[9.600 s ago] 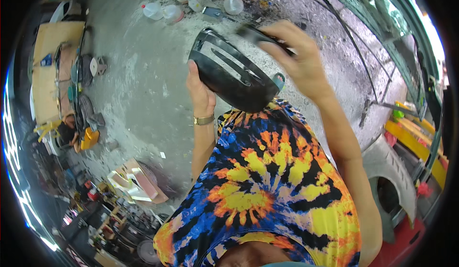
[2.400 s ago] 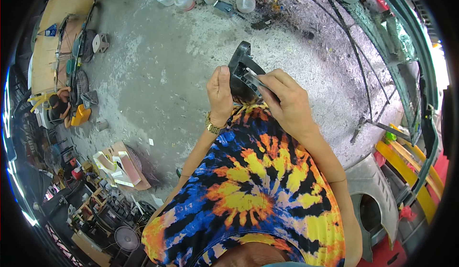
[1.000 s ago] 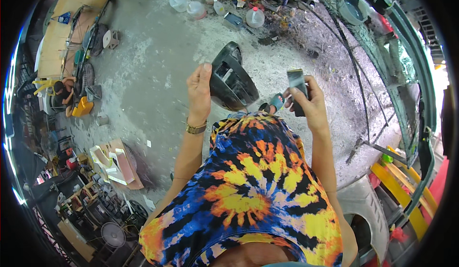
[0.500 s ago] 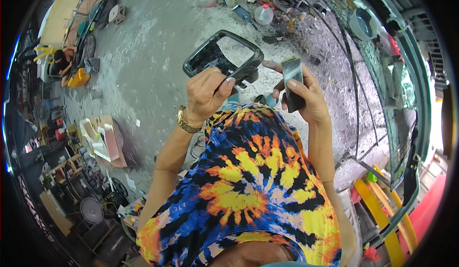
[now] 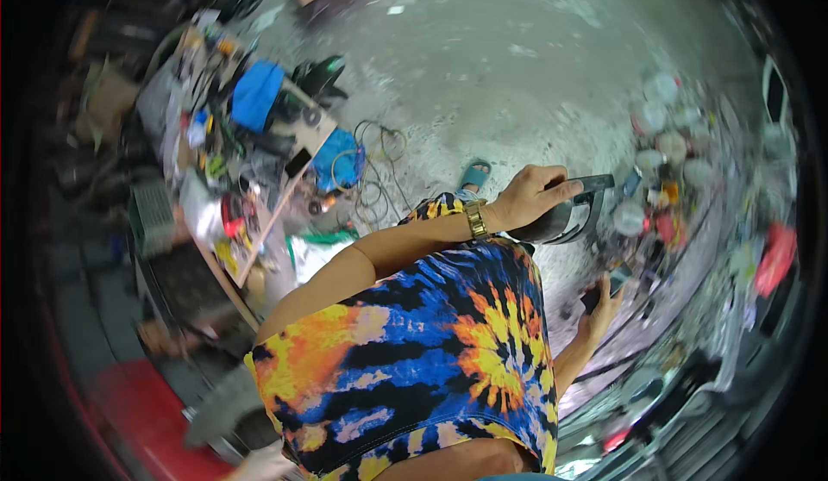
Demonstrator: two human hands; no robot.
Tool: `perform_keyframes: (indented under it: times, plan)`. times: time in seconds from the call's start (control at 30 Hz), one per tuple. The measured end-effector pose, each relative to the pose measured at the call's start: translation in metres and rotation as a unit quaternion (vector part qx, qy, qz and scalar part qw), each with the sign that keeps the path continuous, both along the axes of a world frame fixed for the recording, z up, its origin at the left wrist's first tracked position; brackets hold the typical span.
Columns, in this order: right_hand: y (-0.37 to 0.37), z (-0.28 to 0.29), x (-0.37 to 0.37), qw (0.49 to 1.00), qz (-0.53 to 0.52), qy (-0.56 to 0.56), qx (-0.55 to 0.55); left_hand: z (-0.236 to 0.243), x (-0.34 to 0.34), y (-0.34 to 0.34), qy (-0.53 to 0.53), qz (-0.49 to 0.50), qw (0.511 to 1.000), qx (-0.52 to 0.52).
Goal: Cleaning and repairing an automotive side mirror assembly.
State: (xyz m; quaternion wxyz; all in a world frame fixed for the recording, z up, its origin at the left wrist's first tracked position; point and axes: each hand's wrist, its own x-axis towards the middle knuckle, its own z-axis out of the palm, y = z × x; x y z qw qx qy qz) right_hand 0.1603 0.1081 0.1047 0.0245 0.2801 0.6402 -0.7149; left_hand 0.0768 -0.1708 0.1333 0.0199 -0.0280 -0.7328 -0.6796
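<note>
The left hand (image 5: 528,198) grips a black plastic housing (image 5: 571,214), a frame-like moulded shell, with the fingers laid over its upper edge and the thumb beneath; the part is held out in front of the body above the grey concrete floor (image 5: 483,59). The right hand (image 5: 601,307), lower and nearer the body, is curled about a small dark rectangular object (image 5: 604,291), too small to identify. The housing appears light and rigid, judged by the one-handed hold; its thin open frame would probably flex or crack under a twisting load, so the thicker rim is the sound place to take it, and the glossy surface may be slippery. To the right, round pale containers (image 5: 660,123) stand clustered on the floor among small red and yellow packages, their labels blurred. To the left, a cluttered workbench (image 5: 259,162) carries blue cloth bundles (image 5: 256,93), loose coiled wires and assorted coloured boxes.
</note>
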Motion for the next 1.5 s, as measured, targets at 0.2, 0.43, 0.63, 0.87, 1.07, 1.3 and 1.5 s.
perform_keyframes:
  times: [0.2,0.43,0.63,0.87,1.07,1.3,1.5]
  plan:
    - [0.004,0.008,-0.053,0.99,0.137,0.017,0.003,-0.003,0.035,-0.022,-0.004,0.118,0.993,-0.026]
    - [-0.074,0.013,-0.106,0.964,0.257,0.024,-0.068,0.001,0.033,-0.077,-0.007,0.125,0.992,-0.023]
    - [-0.104,0.032,-0.147,0.926,0.365,0.055,-0.081,0.021,0.022,-0.095,0.007,0.301,0.951,0.073]
    - [-0.177,0.08,-0.237,0.862,0.481,0.161,-0.004,0.07,-0.002,-0.155,0.091,0.386,0.893,0.214]
    - [-0.223,0.127,-0.347,0.783,0.589,0.198,-0.025,0.108,-0.05,-0.223,0.095,0.327,0.889,0.305]
    - [-0.259,0.13,-0.438,0.723,0.658,0.204,-0.056,0.065,-0.168,-0.269,-0.008,0.171,0.848,0.501]
    - [-0.283,0.118,-0.502,0.716,0.685,0.113,-0.076,-0.009,-0.259,-0.249,-0.047,0.044,0.818,0.572]
